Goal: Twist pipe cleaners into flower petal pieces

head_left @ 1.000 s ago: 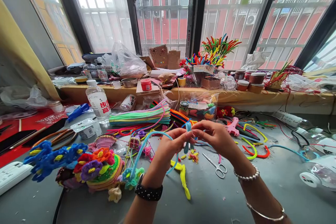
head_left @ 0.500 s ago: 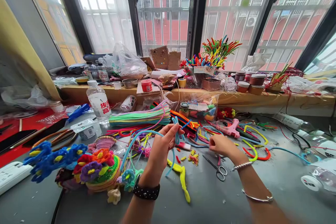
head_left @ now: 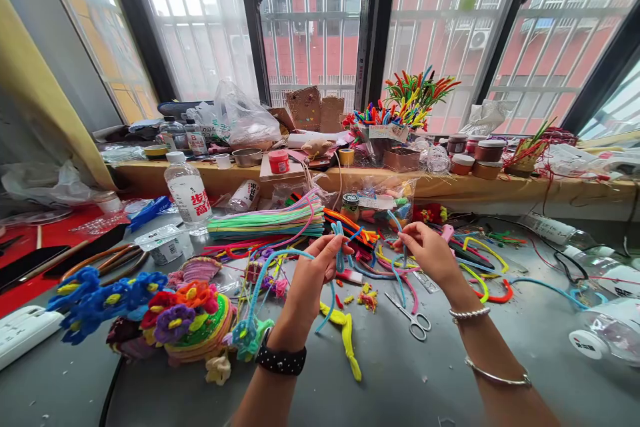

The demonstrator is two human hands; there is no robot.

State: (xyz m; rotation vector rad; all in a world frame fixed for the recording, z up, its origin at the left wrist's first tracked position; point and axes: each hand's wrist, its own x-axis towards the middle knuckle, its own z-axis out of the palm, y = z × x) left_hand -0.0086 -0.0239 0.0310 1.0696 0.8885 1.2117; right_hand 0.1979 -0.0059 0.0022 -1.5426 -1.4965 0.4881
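Note:
My left hand (head_left: 317,267) pinches a bundle of bent light-blue pipe cleaners (head_left: 339,243); one long end arches left over the crafts and another hangs below the fingers. To its right, my right hand (head_left: 425,250) is closed on a separate blue pipe cleaner (head_left: 393,219), which sticks up past the fingertips. The two hands are apart. Below and between them lie a small pair of scissors (head_left: 411,317), small red and yellow scraps (head_left: 367,298) and a yellow twisted piece (head_left: 349,340).
Felt-like flowers (head_left: 173,323) sit at the left. Behind the hands lie a striped pipe cleaner bundle (head_left: 265,221), a water bottle (head_left: 187,193) and a pink glue gun (head_left: 448,233). More bottles (head_left: 607,333) lie at the right, and a cluttered ledge (head_left: 320,177) runs under the window.
My right hand has risen from the tabletop and now holds a blue pipe cleaner upright. My left hand has barely moved and keeps its grip on the bundle.

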